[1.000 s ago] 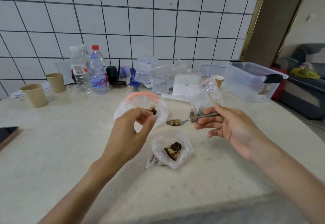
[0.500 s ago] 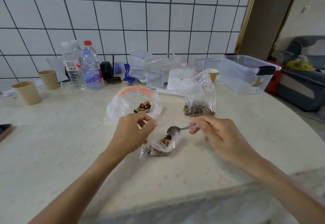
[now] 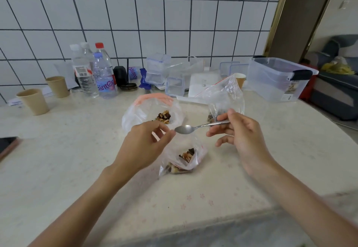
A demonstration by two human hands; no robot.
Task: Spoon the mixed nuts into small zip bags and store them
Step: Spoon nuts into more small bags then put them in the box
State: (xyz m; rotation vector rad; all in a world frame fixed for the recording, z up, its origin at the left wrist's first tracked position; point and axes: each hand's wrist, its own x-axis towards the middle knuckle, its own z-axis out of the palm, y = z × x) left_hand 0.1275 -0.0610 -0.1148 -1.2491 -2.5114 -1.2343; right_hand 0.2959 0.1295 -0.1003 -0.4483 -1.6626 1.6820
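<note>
Marble-look table (image 3: 58,169) spreads under your arms. Near its back edge the big bag of mixed nuts (image 3: 153,109) sits open (orange rim up), with a standing zip bag (image 3: 224,99) to its right. Closer to you lies the small zip bag (image 3: 182,159), part-filled with nuts. Your right hand (image 3: 240,136) pinches the handle of the spoon (image 3: 201,126), its bowl bare above that small bag. Your left hand (image 3: 143,146) hovers beside the bowl, fingers curled and holding nothing.
</note>
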